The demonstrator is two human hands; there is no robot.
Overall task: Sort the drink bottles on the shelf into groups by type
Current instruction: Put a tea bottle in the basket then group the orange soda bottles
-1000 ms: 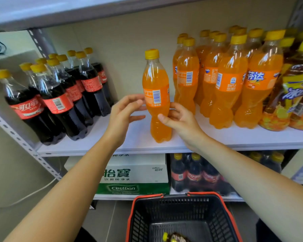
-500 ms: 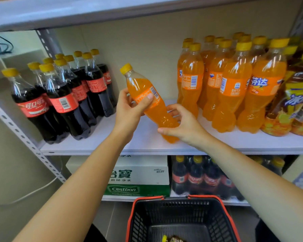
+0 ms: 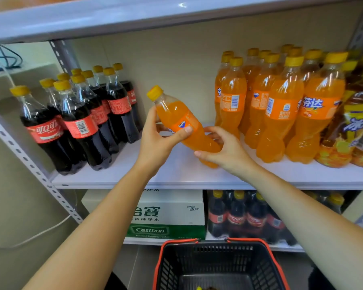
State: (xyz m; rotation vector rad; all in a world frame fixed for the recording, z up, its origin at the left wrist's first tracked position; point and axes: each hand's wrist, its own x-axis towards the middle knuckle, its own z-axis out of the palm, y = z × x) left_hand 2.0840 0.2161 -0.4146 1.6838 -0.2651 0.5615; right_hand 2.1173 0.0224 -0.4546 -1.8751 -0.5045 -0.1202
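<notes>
An orange soda bottle [image 3: 176,116] with a yellow cap leans to the left above the white shelf [image 3: 176,174], its base low at the right. My left hand [image 3: 157,141] grips its labelled middle, thumb across the front. My right hand [image 3: 224,151] holds its lower end. Several cola bottles [image 3: 80,122] with red labels stand grouped at the shelf's left. Several orange soda bottles [image 3: 277,105] stand grouped to the right, close behind my right hand.
Iced tea bottles [image 3: 356,122] with yellow labels stand at the far right. The shelf below holds a white and green water carton [image 3: 166,216] and wrapped cola bottles [image 3: 247,218]. A black basket with a red rim [image 3: 218,266] sits below me. Another shelf board [image 3: 155,15] hangs overhead.
The orange soda bottle stood upright with both hands around it; my left hand has closed on it and it is now tilted left, held in both hands.
</notes>
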